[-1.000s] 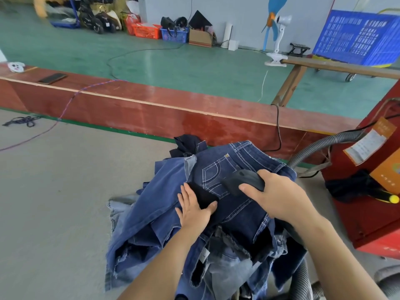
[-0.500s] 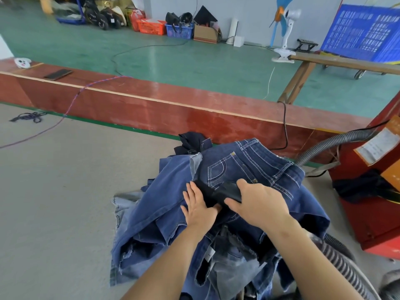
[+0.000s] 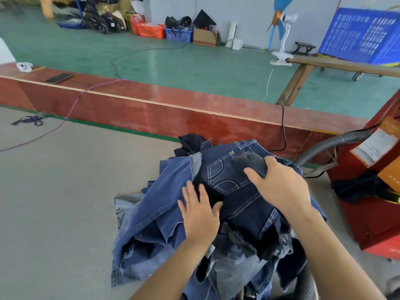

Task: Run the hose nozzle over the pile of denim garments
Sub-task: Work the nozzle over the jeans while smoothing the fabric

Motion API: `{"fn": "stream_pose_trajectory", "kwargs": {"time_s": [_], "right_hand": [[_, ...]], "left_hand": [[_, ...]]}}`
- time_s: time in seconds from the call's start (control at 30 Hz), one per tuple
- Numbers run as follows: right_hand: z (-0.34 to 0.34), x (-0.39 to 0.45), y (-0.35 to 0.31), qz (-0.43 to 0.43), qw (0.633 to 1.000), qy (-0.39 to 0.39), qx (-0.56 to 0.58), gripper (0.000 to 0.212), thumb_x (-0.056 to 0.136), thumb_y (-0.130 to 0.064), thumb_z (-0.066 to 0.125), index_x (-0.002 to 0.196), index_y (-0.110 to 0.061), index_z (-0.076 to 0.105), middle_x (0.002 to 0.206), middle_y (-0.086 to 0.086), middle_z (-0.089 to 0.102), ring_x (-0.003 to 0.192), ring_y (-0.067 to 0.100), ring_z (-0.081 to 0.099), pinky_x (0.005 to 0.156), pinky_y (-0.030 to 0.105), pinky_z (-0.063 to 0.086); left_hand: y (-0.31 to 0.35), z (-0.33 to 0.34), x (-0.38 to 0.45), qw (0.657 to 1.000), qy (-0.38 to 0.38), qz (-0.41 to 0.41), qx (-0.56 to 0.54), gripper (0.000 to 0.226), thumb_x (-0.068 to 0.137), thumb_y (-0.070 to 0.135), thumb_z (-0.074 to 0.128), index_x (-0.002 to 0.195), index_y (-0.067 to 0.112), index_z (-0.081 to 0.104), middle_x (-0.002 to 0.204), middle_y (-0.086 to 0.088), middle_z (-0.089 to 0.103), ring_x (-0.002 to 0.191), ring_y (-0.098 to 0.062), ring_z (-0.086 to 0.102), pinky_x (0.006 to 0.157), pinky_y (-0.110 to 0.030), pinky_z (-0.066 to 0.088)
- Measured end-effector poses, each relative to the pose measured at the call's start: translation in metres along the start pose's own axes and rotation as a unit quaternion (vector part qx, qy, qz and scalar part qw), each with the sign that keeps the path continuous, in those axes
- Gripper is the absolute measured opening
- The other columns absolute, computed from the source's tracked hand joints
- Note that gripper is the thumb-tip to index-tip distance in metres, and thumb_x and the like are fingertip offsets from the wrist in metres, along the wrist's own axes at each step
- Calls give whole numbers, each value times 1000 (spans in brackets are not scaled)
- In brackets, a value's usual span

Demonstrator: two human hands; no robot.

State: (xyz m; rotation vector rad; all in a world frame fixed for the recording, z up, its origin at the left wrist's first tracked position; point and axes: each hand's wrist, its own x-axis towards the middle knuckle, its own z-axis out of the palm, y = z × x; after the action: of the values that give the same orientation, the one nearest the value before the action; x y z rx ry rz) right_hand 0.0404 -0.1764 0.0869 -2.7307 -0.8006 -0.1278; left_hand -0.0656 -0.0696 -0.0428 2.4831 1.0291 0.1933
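1. On the grey table (image 3: pixel 54 202), I am seeing the denim pile (image 3: pixel 164 217) lying.
2. My right hand (image 3: pixel 279 187) is gripping the black nozzle (image 3: pixel 249 162) atop the pile.
3. My left hand (image 3: pixel 200 215), fingers straight, is pressing flat on the pile.

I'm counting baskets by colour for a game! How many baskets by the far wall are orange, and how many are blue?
Orange basket: 1
Blue basket: 1
Total: 2
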Motion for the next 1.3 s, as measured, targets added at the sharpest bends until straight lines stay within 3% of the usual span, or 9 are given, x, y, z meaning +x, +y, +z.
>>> {"fn": "stream_pose_trajectory", "kwargs": {"time_s": [0.1, 0.23, 0.4, 0.57, 0.67, 0.8, 0.97, 1.07, 1.3], "right_hand": [[2, -5, -2, -23, 999, -27, -10, 39, 92, -57, 46, 96, -19, 42, 77, 0, 53, 77, 30, 58, 61, 34, 39], [14, -16, -16, -76, 994, -69, -29, 38, 92, -58, 46, 96, -20, 40, 88, 3, 64, 86, 30, 63, 61, 32, 37], [40, -23, -28, -106, 983, -115, -101, 42, 95, -54, 45, 114, -16, 46, 104, 4, 66, 96, 27, 64, 63, 31, 36], [24, -8, -13, -50, 994, -59, -75, 41, 94, -55, 45, 112, -17, 46, 104, 7, 67, 97, 31, 64, 65, 33, 37], [9, -6, -8, -45, 998, -32, -33, 38, 91, -58, 46, 94, -21, 39, 87, 2, 66, 77, 28, 60, 57, 32, 37], [10, -15, -18, -87, 996, -30, -22, 36, 89, -60, 47, 92, -25, 37, 70, -7, 51, 66, 23, 51, 55, 32, 34], [33, -19, -24, -105, 982, -131, -90, 41, 92, -56, 47, 111, -20, 47, 97, 1, 65, 94, 27, 63, 64, 32, 39], [29, -14, -13, -82, 980, -161, -80, 36, 90, -57, 50, 101, -22, 46, 101, 1, 65, 95, 27, 62, 68, 32, 39], [-20, -14, 11, -18, 1000, 2, 1, 38, 86, -60, 52, 88, -23, 45, 67, -9, 52, 58, 16, 48, 52, 31, 35]], "left_hand": [[-6, -4, -11, 991, -83, 100, 36, 68, 101, 55, 15, 155, 14, 11, 163, -4, -8, 149, -18, -10, 119, -43, -4], [-6, -2, -23, 979, -163, 89, 85, 85, 92, 70, 16, 154, 17, -10, 157, -9, -27, 145, -24, -25, 115, -51, -14], [-9, -3, -26, 967, -218, 90, 101, 91, 90, 72, 30, 152, 23, -15, 152, -9, -38, 142, -25, -32, 114, -56, -12], [-11, -15, -23, 959, -236, 118, 100, 102, 85, 70, 47, 152, 26, -17, 152, -12, -38, 143, -27, -29, 115, -55, -10], [-16, -15, -26, 959, -237, 132, 86, 107, 83, 68, 53, 151, 27, -19, 150, -11, -41, 143, -27, -30, 114, -56, -10], [-18, -12, -27, 960, -237, 136, 68, 106, 85, 63, 55, 151, 28, -20, 148, -8, -44, 142, -26, -32, 114, -57, -10], [-20, -12, -25, 958, -240, 136, 75, 102, 85, 61, 56, 153, 29, -13, 150, -7, -42, 142, -24, -31, 114, -58, -10], [-21, -12, -24, 959, -235, 138, 79, 103, 84, 57, 61, 153, 30, -11, 151, -8, -40, 143, -25, -29, 114, -59, -9], [-25, -8, -27, 968, -209, 139, 26, 103, 82, 44, 66, 152, 27, -8, 155, -5, -34, 145, -23, -25, 115, -58, -4]]}}
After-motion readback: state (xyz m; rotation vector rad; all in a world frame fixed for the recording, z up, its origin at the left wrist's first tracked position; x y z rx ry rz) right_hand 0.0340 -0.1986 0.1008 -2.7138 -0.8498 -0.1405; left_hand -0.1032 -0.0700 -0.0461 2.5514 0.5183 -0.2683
